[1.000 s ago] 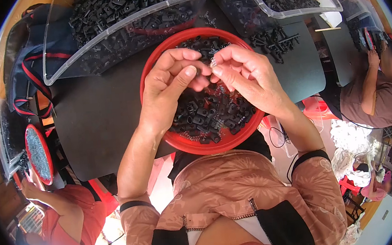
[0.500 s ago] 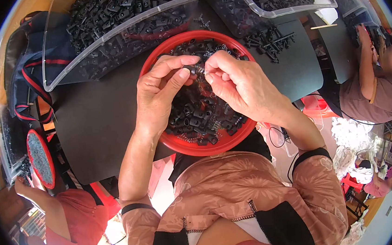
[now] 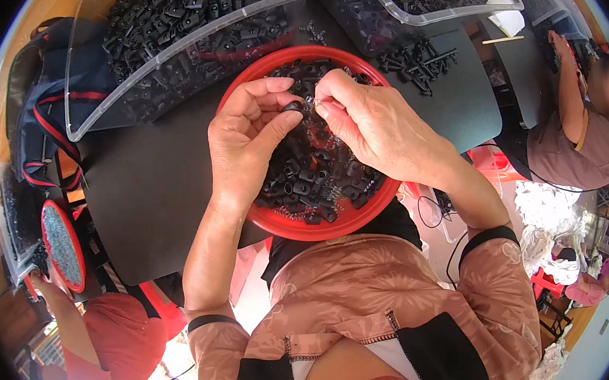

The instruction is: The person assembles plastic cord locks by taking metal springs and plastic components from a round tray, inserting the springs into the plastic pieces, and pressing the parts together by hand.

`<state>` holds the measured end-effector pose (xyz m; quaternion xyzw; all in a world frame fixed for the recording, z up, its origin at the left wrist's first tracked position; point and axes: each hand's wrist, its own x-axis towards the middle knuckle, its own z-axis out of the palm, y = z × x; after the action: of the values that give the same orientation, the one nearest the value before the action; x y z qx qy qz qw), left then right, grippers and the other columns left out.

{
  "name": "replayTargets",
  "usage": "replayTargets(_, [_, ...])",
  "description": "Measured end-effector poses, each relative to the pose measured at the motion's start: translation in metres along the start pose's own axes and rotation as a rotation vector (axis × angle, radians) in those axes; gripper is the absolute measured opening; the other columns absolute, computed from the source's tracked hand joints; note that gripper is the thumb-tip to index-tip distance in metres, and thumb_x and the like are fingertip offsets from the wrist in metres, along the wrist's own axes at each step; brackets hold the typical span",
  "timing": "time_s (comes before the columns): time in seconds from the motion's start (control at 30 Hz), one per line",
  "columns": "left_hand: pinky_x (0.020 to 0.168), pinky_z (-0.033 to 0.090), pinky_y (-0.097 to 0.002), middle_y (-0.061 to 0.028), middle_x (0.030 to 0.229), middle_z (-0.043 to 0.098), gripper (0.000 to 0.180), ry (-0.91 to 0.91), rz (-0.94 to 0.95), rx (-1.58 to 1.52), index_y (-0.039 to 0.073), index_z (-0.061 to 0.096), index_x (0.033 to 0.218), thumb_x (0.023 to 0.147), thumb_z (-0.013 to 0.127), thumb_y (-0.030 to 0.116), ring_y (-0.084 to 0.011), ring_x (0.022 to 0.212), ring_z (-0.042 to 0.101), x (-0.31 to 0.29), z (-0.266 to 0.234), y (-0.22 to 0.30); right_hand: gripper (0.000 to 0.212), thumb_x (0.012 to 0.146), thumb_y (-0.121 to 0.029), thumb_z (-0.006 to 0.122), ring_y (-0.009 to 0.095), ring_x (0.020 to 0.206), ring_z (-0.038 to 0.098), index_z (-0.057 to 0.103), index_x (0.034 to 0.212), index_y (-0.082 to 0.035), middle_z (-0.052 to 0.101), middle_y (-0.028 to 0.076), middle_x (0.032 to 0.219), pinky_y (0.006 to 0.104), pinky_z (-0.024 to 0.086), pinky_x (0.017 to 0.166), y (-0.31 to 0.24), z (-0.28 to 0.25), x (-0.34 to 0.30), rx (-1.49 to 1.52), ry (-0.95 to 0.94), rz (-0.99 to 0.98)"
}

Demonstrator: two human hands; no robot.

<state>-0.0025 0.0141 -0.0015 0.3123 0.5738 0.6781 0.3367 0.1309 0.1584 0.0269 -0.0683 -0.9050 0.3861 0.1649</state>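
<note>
Over a round red basin point(image 3: 323, 232), both my hands are raised with their fingertips close together. My left hand point(image 3: 242, 137) pinches a small black plastic cord lock shell point(image 3: 293, 107) between thumb and forefinger. Facing it, my right hand point(image 3: 382, 122) closes thumb and forefinger on a tiny metal spring point(image 3: 308, 103), whose tip is near the shell; whether the two touch I cannot tell. Below the hands, the basin holds many loose black shells point(image 3: 303, 175) mixed with thin coil springs point(image 3: 331, 202).
Two clear bins point(image 3: 197, 40) point(image 3: 441, 15) heaped with black parts stand beyond the basin. A pile of black plungers point(image 3: 420, 64) lies on the dark table point(image 3: 153, 196). Co-workers sit at left point(image 3: 119, 344) and right point(image 3: 576, 144). A red tray point(image 3: 62, 247) of small grey pieces is far left.
The shell in my left hand has tilted and shifted slightly left. My right hand has moved a little up and left, still pinching the spring.
</note>
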Motion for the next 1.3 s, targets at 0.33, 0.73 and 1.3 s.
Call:
replayTargets(0.33, [0.086,0.054,-0.0275,-0.0089,0.109,0.068,0.031,-0.031,0.191,0.323,-0.003,0.064,0.113,0.083,0.066,-0.012,-0.0158,0.098,0.065,-0.005,0.000,0.000,0.019,0.093,-0.015,0.060,0.038,0.070,0.064,0.052,0.093,0.001,0.062,0.019,0.072,0.0449,0.047,0.059,0.005,-0.010,0.013,-0.037,-0.157,-0.015])
replayTargets(0.73, [0.088,0.055,-0.0288,-0.0103,0.110,0.068,0.029,-0.094,0.262,0.133,-0.002,0.065,0.111,0.083,0.068,-0.011,-0.0149,0.097,0.065,-0.003,-0.002,-0.002,0.029,0.091,-0.032,0.071,0.001,0.052,0.040,0.064,0.092,-0.004,0.053,-0.001,0.066,0.0194,0.027,0.043,0.006,-0.019,0.024,0.756,-0.386,0.525])
replayTargets(1.3, [0.070,0.053,-0.0236,-0.0074,0.097,0.065,0.023,-0.081,-0.007,-0.126,-0.001,0.058,0.118,0.096,0.060,0.005,-0.0119,0.076,0.064,0.001,-0.003,0.005,0.003,0.076,-0.008,0.066,0.027,0.070,0.066,0.068,0.077,-0.006,0.060,0.007,0.082,0.0395,0.053,0.059,0.014,0.015,-0.014,-0.383,-0.127,-0.090])
